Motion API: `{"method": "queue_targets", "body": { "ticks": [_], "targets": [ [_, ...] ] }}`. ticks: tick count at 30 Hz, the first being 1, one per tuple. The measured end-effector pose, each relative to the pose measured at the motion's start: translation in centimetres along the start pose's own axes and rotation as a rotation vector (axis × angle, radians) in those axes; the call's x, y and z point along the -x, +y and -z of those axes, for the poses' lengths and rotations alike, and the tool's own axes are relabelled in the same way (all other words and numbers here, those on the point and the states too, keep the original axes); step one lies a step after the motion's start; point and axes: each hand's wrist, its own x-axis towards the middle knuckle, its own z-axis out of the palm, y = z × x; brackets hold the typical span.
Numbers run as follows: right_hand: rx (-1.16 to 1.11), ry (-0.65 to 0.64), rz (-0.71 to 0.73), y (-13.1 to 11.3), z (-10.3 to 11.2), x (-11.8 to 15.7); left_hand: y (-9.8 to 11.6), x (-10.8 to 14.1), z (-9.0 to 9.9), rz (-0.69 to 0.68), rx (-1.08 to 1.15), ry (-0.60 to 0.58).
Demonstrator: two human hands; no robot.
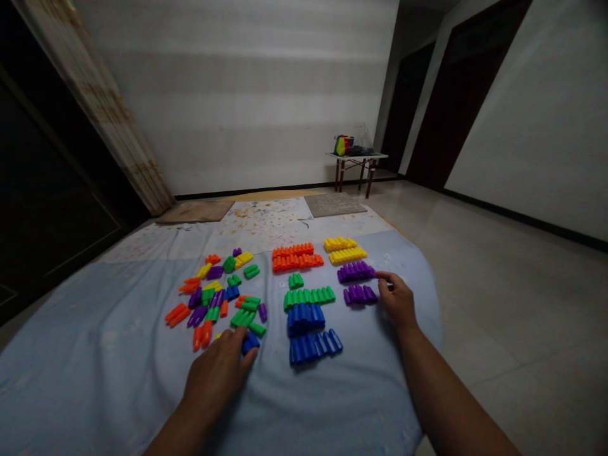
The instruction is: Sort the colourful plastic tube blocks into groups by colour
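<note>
My left hand (pixel 221 364) is at the near edge of a loose mixed pile, its fingers closed round a blue piece (pixel 251 342). Green pieces (pixel 243 318) lie just beyond its fingertips. My right hand (pixel 396 299) touches the right end of a purple row (pixel 356 272) with its fingers; whether it grips a piece is unclear. A shorter purple row (pixel 360 294) lies nearer. Orange rows (pixel 294 258), yellow rows (pixel 348 255), a green row (pixel 310 296) and blue rows (pixel 314 346) lie between the hands and beyond them.
A blue cloth (pixel 128 323) covers the round surface. Two mats lie at its far side, one brown (pixel 196 211) and one grey (pixel 335 204). A small table (pixel 380 156) with a colourful bag (pixel 342 145) stands near the back wall.
</note>
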Motion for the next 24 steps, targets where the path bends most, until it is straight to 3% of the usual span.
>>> {"method": "queue_targets", "body": {
  "ticks": [5, 9, 18, 24],
  "targets": [
    [-0.003, 0.003, -0.018, -0.2, 0.1, 0.0, -0.6, 0.5, -0.1, -0.050, 0.190, -0.049],
    [-0.015, 0.006, -0.016, -0.3, 0.1, 0.0, 0.4, 0.8, -0.7, -0.129, 0.349, -0.109],
    [-0.002, 0.012, -0.019, -0.3, 0.0, 0.0, 3.2, 0.4, -1.6, -0.159, 0.363, -0.195],
    [0.013, 0.016, -0.039, 0.0, 0.2, 0.3, 1.7, 0.1, -1.2, -0.124, 0.466, -0.175]
  ]
}}
